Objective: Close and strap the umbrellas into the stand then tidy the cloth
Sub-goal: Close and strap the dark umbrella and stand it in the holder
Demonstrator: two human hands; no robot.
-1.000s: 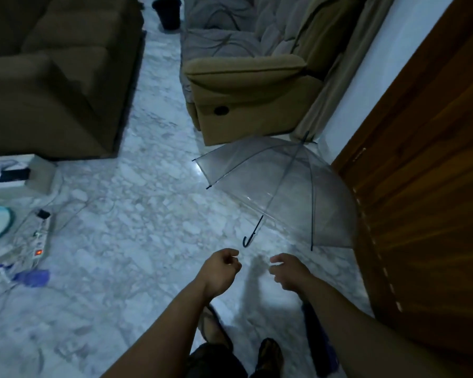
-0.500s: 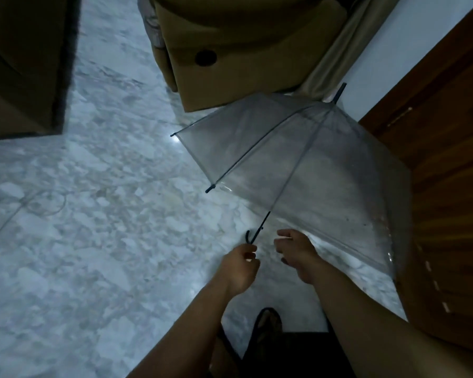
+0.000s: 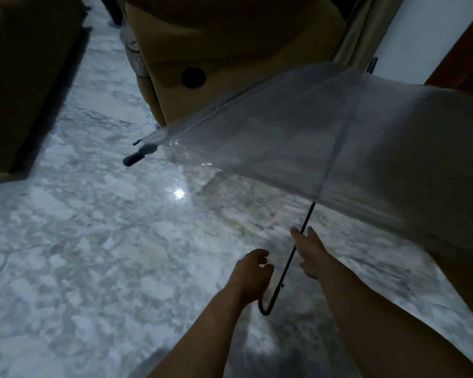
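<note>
A clear open umbrella (image 3: 298,137) with a thin black shaft (image 3: 307,216) and a hooked black handle (image 3: 269,306) is lifted off the marble floor, its canopy tilted toward the right. My left hand (image 3: 253,276) is curled around the hook of the handle. Higher up the shaft, my right hand (image 3: 311,255) has its fingers stretched out, with the shaft running between thumb and fingers. A dark rib tip (image 3: 137,156) sticks out at the canopy's left edge. No stand or cloth is in view.
A tan armchair (image 3: 230,50) stands just behind the canopy. A dark sofa (image 3: 25,77) fills the left side. A wooden door (image 3: 464,58), white wall (image 3: 421,36) and beige curtain (image 3: 366,28) close off the right. Marble floor (image 3: 93,241) spreads between them.
My left hand reached the handle and took hold of it. The umbrella has risen from the floor and swung closer. My right hand has slid up along the shaft.
</note>
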